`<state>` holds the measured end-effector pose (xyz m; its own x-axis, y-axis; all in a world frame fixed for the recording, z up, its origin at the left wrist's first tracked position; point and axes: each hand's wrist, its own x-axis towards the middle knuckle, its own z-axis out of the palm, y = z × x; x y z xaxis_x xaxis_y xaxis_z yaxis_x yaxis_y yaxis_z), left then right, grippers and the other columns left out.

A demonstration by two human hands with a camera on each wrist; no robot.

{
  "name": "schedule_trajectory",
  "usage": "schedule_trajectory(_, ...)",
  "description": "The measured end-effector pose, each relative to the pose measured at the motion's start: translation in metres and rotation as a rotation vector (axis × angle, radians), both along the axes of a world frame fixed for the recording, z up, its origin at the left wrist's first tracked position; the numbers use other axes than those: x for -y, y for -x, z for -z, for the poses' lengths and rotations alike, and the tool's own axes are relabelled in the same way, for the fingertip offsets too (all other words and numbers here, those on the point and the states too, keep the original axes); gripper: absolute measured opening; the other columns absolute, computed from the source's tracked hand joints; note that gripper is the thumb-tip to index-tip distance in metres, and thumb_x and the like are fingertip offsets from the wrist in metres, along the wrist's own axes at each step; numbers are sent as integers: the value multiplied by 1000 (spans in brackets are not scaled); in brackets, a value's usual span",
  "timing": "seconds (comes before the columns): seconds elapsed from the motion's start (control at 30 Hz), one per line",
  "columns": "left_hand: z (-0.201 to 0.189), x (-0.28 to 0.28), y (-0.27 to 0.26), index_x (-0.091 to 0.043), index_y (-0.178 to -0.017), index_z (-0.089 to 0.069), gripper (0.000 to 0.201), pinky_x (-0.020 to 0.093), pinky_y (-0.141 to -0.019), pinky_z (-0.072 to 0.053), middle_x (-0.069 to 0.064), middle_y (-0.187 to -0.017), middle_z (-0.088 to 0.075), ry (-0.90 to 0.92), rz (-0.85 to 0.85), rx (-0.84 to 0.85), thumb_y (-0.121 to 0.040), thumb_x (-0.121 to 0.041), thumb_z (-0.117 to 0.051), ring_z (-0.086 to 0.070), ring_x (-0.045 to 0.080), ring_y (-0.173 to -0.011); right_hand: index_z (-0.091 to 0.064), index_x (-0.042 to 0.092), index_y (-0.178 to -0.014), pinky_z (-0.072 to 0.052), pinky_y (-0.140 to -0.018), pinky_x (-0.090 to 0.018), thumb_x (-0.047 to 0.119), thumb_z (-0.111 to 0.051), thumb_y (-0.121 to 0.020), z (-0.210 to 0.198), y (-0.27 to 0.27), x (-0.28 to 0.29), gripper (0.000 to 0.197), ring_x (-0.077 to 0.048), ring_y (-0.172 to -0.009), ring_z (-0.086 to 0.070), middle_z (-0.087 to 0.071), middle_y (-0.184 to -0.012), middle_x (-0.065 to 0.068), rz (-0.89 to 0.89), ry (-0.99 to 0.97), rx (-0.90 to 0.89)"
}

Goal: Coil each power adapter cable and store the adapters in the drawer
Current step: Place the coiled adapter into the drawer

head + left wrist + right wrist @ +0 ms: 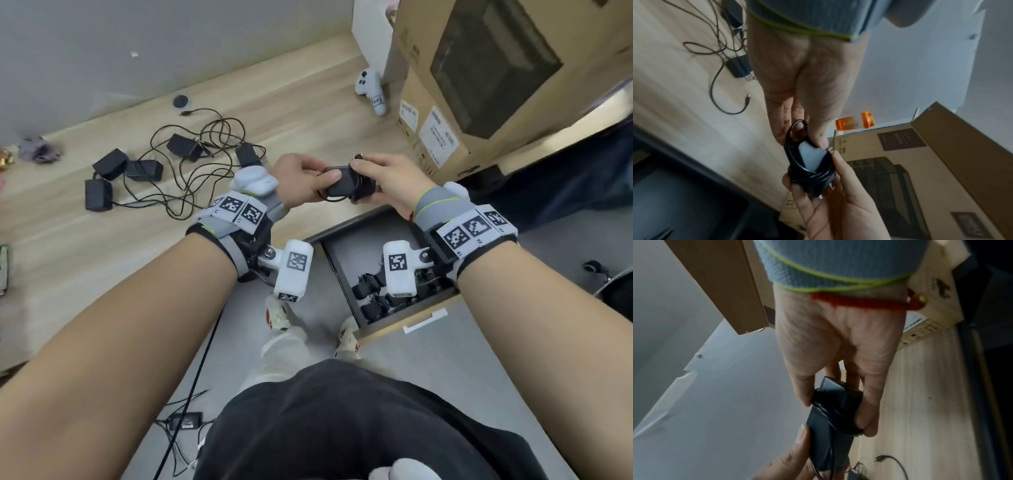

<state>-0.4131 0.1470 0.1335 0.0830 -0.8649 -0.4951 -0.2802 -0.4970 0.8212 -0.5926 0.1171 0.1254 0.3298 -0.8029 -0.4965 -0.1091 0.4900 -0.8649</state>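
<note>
A pale wooden table (pixel 308 102) is running along a grey wall, with the open drawer (pixel 359 233) pulled out just below its front edge. Above the drawer, the left hand (pixel 301 178) is pinching one end of a black adapter (pixel 346 185) while the right hand (pixel 387 178) is gripping the cable (pixel 809 176) turns wound round its other end. The loose plug tip is, I think, lying under the left thumb. Keeping the wraps snug while tucking that tip should stop them springing apart. Left of the drawer, five uncoiled adapters (pixel 137 169) are lying tangled on the table; coiled ones (pixel 371 291) are sitting inside the drawer.
</note>
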Motion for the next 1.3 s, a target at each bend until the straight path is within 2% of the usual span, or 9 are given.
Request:
schedule_trajectory(0.27, 84, -16, 43, -15, -87, -68, 6, 41, -86, -59, 15, -91, -69, -207, -43, -24, -92, -12, -67, -67, 25, -80, -61, 21, -120, -59, -84, -38, 12, -72, -85, 95, 37, -14, 37, -24, -105, -66, -65, -113, -8, -61, -86, -229)
schedule_trajectory(0.4, 134, -28, 54, -3, -113, -64, 19, 28, -68, -59, 11, -85, -65, -364, -43, -15, -94, -9, -64, -62, 17, -67, -62, 19, -114, -60, -76, -36, 11, -74, -81, 147, 52, -27, 37, -26, -102, -68, -67, -109, -8, -79, -169, -369)
schedule_trajectory(0.5, 173, -40, 56, -2, -115, -63, 23, 19, -53, -55, 8, -77, -65, -458, -28, -27, -93, -6, -66, -62, 10, -58, -58, 19, -118, -60, -81, -40, 13, -78, -76, 186, 59, -39, 46, -27, -105, -67, -64, -116, -11, -96, -227, -456)
schedule_trajectory(0.67, 236, -49, 62, -12, -84, -61, 11, 23, -62, -57, 8, -79, -64, -587, -1, -16, -93, -6, -64, -61, 14, -66, -51, 13, -135, -55, -93, -43, 21, -82, -72, 243, 63, -41, 70, -25, -105, -66, -62, -121, -8, -156, -270, -579)
schedule_trajectory(0.83, 311, -57, 62, -12, -102, -59, 7, 20, -58, -53, 2, -84, -62, -632, 104, 16, -95, -15, -61, -60, 11, -68, -58, 30, -121, -53, -95, -45, 46, -79, -49, 324, 74, -37, 77, -26, -103, -67, -68, -114, -5, -213, -267, -691)
schedule_trajectory(0.9, 340, -55, 65, -10, -107, -61, 15, 23, -66, -55, 6, -93, -63, -629, 109, 38, -97, -20, -60, -62, 15, -74, -54, 27, -129, -50, -99, -37, 40, -80, -63, 338, 72, -35, 72, -24, -109, -63, -64, -122, -3, -225, -264, -745)
schedule_trajectory(1.0, 371, -52, 64, -9, -103, -61, 18, 21, -60, -52, 4, -92, -60, -637, 98, 64, -98, -26, -58, -59, 11, -68, -48, 20, -137, -41, -97, -22, 25, -75, -82, 359, 76, -29, 61, -22, -120, -54, -56, -133, -3, -236, -250, -770)
schedule_trajectory(1.17, 410, -50, 66, -19, -72, -47, 30, 22, -67, -53, -3, -76, -54, -654, 106, 111, -100, -26, -54, -56, 8, -66, -48, 19, -135, -44, -104, -31, 27, -74, -82, 401, 70, -29, 60, -22, -119, -57, -58, -131, -3, -229, -210, -784)
schedule_trajectory(1.3, 434, -54, 67, -9, -96, -64, 29, 43, -88, -58, 9, -98, -69, -623, 132, 157, -88, -37, -60, -71, 27, -96, -50, 20, -135, -43, -104, -30, 28, -74, -83, 423, 68, -26, 58, -21, -119, -56, -58, -132, -2, -282, -173, -811)
